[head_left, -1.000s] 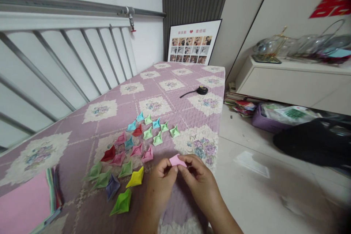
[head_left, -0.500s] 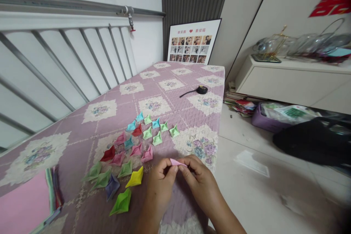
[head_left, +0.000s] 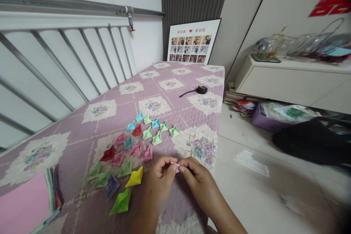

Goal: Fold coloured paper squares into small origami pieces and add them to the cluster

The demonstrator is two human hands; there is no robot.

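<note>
A small folded piece of pink paper is pinched between my two hands above the front part of the bed-like surface. My left hand grips its left side with thumb and fingers. On its right side my right hand closes thumb against forefinger; most of the paper is hidden by the fingers. To the left of my hands stand several folded paper boats, among them a yellow one, a bright green one, a purple one and a pink one.
A stack of coloured paper, pink on top, lies at the lower left. Farther back is a black tape measure with a strap. The flowered cover ends at a right edge above the tiled floor.
My fingers have shifted slightly on the pink paper, and less of it shows between them now. The boats and the paper stack have stayed in place.
</note>
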